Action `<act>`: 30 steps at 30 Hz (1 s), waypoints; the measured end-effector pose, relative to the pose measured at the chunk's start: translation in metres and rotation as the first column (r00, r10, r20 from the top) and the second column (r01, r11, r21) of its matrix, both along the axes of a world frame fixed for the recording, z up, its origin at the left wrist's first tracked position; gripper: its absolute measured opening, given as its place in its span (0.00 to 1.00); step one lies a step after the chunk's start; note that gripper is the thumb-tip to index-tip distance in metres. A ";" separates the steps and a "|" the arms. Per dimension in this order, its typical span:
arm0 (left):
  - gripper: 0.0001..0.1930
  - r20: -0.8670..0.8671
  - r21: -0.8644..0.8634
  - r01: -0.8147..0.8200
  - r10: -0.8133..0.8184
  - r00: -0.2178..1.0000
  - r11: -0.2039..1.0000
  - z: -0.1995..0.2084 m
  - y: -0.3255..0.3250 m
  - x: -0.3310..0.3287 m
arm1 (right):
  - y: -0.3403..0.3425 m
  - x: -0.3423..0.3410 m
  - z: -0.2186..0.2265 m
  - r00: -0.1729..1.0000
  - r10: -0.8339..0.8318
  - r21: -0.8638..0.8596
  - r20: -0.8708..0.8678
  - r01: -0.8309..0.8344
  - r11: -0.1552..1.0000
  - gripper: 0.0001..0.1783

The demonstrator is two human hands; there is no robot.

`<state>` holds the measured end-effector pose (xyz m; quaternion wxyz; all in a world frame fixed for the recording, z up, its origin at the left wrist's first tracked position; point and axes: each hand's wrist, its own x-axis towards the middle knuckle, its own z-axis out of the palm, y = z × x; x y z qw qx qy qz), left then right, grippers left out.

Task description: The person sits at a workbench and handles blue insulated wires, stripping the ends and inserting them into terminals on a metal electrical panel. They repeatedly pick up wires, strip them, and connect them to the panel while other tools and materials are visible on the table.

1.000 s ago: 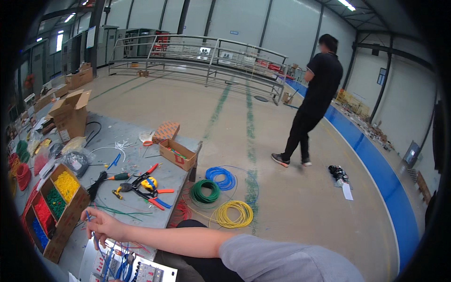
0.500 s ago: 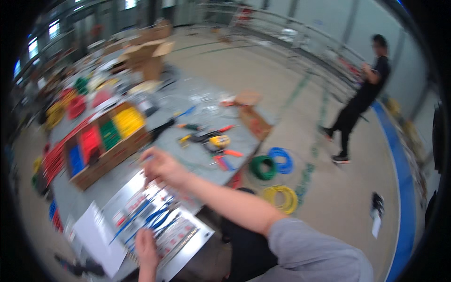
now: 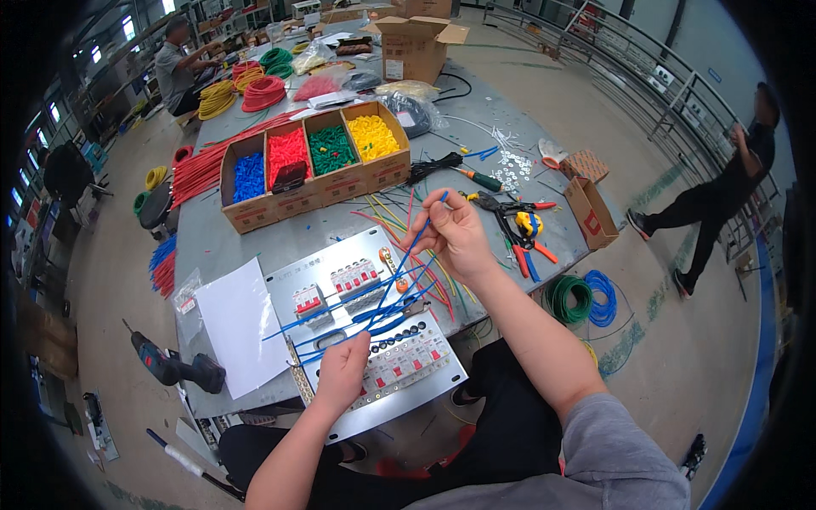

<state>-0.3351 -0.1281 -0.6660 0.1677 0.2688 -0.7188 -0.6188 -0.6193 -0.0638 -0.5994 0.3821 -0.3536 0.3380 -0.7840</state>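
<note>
Between my hands runs a blue wire (image 3: 419, 237). My right hand (image 3: 457, 235), raised over the far right corner of a metal mounting plate (image 3: 293, 280), pinches its upper end between thumb and fingers. Lower down, my left hand (image 3: 344, 371) is closed around the blue wire above the plate's near part. Several more blue wires lie across the plate. Mounted on it are a row of circuit breakers (image 3: 355, 278), a smaller breaker (image 3: 309, 299) and a near row of breakers with red switches (image 3: 408, 371). My left hand partly hides that near row.
Beyond the plate stands a cardboard box (image 3: 314, 188) of blue, red, green and yellow wire caps. White paper (image 3: 242, 327) and a cordless drill (image 3: 174, 361) are at left. Wire strippers (image 3: 507, 223) lie at right. Green wire coils (image 3: 568, 298) rest on the floor. A person (image 3: 722, 187) walks at right.
The view has swung and sharpened, so the table sits further right. My right hand has gone from above the plate's far left part to its far right side, holding up a wire end.
</note>
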 end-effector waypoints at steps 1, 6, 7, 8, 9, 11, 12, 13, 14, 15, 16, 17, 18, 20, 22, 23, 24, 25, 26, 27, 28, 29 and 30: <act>0.27 0.009 -0.007 -0.006 0.006 1.000 1.000 0.000 -0.001 -0.001 | 0.000 0.000 0.000 1.000 -0.019 -0.008 -0.007 0.019 1.000 0.12; 0.28 -0.030 0.118 0.024 -0.021 0.999 0.993 -0.002 -0.009 -0.005 | 0.000 -0.003 0.001 0.999 -0.024 -0.041 0.049 0.026 0.999 0.11; 0.29 -0.064 0.198 0.056 -0.044 0.997 0.979 -0.004 -0.011 -0.004 | 0.000 -0.003 0.002 0.997 0.011 -0.036 0.079 -0.008 0.999 0.11; 0.29 -0.099 0.275 0.089 -0.064 0.993 0.957 -0.005 -0.012 -0.003 | 0.000 -0.002 0.003 0.993 0.045 -0.033 0.109 -0.042 0.999 0.11; 0.30 -0.163 0.356 0.132 -0.077 0.984 0.925 -0.006 -0.012 -0.002 | 0.000 -0.001 0.003 0.987 0.080 -0.030 0.139 -0.076 0.997 0.11; 0.31 -0.289 0.498 0.229 -0.089 0.953 0.837 -0.006 -0.010 -0.002 | 0.000 0.012 0.003 0.987 0.143 0.063 0.069 -0.147 0.987 0.11; 0.31 -0.281 0.510 0.221 -0.082 0.956 0.831 -0.006 -0.009 -0.003 | -0.001 0.017 0.003 0.984 0.177 0.112 0.036 -0.180 0.977 0.11; 0.31 -0.271 0.523 0.213 -0.075 0.959 0.825 -0.004 -0.007 -0.003 | -0.001 0.017 0.001 0.990 0.142 0.128 -0.001 -0.141 0.982 0.10; 0.32 -0.261 0.536 0.204 -0.069 0.963 0.819 -0.003 -0.007 -0.004 | -0.001 0.017 -0.002 0.993 0.109 0.143 -0.039 -0.102 0.984 0.10; 0.32 -0.240 0.521 0.185 -0.065 0.969 0.833 -0.005 -0.008 -0.005 | -0.001 0.018 -0.004 0.994 0.075 0.157 -0.077 -0.062 0.986 0.10; 0.32 -0.221 0.507 0.165 -0.058 0.974 0.846 -0.009 -0.010 -0.007 | -0.001 0.020 -0.001 0.995 0.058 0.157 -0.082 -0.045 0.987 0.10; 0.32 -0.201 0.491 0.146 -0.051 0.978 0.859 -0.011 -0.012 -0.008 | -0.002 0.020 -0.001 0.995 0.041 0.149 -0.091 -0.027 0.988 0.10; 0.33 -0.200 0.505 0.156 -0.061 0.978 0.849 -0.014 -0.014 -0.010 | -0.002 0.021 -0.001 0.995 0.024 0.141 -0.099 -0.009 0.990 0.09; 0.33 -0.175 0.476 0.133 -0.054 0.983 0.869 -0.013 -0.014 -0.013 | -0.002 0.019 -0.004 0.995 0.016 0.143 -0.097 -0.002 0.990 0.10; 0.33 -0.169 0.458 0.126 -0.053 0.984 0.880 -0.015 -0.012 -0.014 | -0.005 0.020 -0.008 0.998 0.051 0.202 -0.043 -0.041 0.979 0.11; 0.33 -0.176 0.454 0.131 -0.055 0.983 0.881 -0.016 -0.011 -0.013 | -0.005 0.022 -0.010 0.998 0.067 0.230 -0.017 -0.061 0.971 0.12; 0.33 -0.182 0.450 0.135 -0.057 0.982 0.883 -0.018 -0.010 -0.013 | -0.005 0.029 -0.014 0.990 0.139 0.305 -0.031 -0.123 0.944 0.13; 0.33 -0.184 0.449 0.126 -0.046 0.982 0.885 -0.017 -0.010 -0.014 | -0.006 0.041 -0.018 0.977 0.211 0.378 -0.039 -0.181 0.908 0.13; 0.33 -0.183 0.450 0.115 -0.035 0.983 0.886 -0.017 -0.009 -0.015 | -0.007 0.055 -0.024 0.959 0.282 0.450 -0.039 -0.235 0.862 0.14; 0.33 -0.182 0.451 0.105 -0.024 0.983 0.887 -0.017 -0.010 -0.016 | -0.007 0.069 -0.029 0.956 0.294 0.433 -0.012 -0.261 0.863 0.14; 0.31 -0.175 0.445 0.089 -0.011 0.985 0.891 -0.019 -0.011 -0.016 | -0.008 0.078 -0.037 0.952 0.305 0.410 0.010 -0.282 0.867 0.13; 0.29 -0.168 0.439 0.073 0.002 0.986 0.896 -0.020 -0.012 -0.016 | -0.009 0.083 -0.043 0.949 0.315 0.387 0.031 -0.302 0.871 0.13; 0.27 -0.161 0.433 0.057 0.015 0.987 0.900 -0.021 -0.013 -0.017 | -0.011 0.084 -0.048 0.954 0.298 0.388 0.020 -0.282 0.877 0.13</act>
